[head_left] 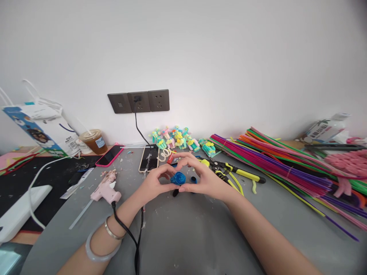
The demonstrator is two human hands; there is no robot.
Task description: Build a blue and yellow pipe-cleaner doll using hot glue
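Note:
A small blue coil [179, 178] of fuzzy pipe cleaner, wound into a round, rosette-like shape, is held between both hands just above the grey table. My left hand [156, 181] has its thumb and fingers closed on the coil's left side. From the other side my right hand [202, 176] curves around it, thumb at the lower edge and fingers arched over the top. Small dark pieces [194, 179] lie beneath and beside the hands. Yellow-and-black pliers [243, 172] rest right of my right hand. A pink hot glue gun [107, 189] lies left of my left hand.
Bundled colourful pipe cleaners [275, 168] cover the right side. Several pastel pipe-cleaner figures [177, 138] stand by the wall. Two phones [110, 156], an iced drink cup [94, 141] and a printed box [43, 130] are at left. Black cables [137, 244] run past my left arm.

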